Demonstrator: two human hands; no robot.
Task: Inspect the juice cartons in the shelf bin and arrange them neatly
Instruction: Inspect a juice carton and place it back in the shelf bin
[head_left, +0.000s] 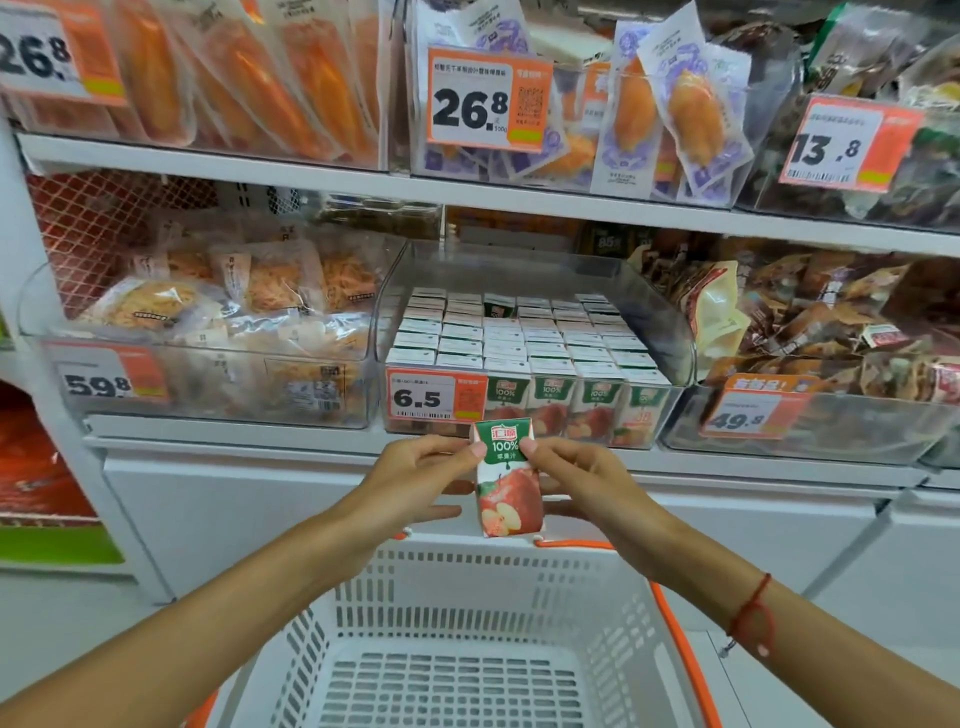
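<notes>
Both hands hold one carton (508, 478) upright in front of the bin (670, 332), above the basket (363, 582). Left hand (410, 480) and right hand (574, 480) each pinch an upper edge, fingers (475, 450) closed on it, lower fingers under the sides. Printed front faces the camera, likely so the label and corners can be checked. The rest sit in tight rows in the bin; one dark slot in the back row looks like the gap it belongs in.
</notes>
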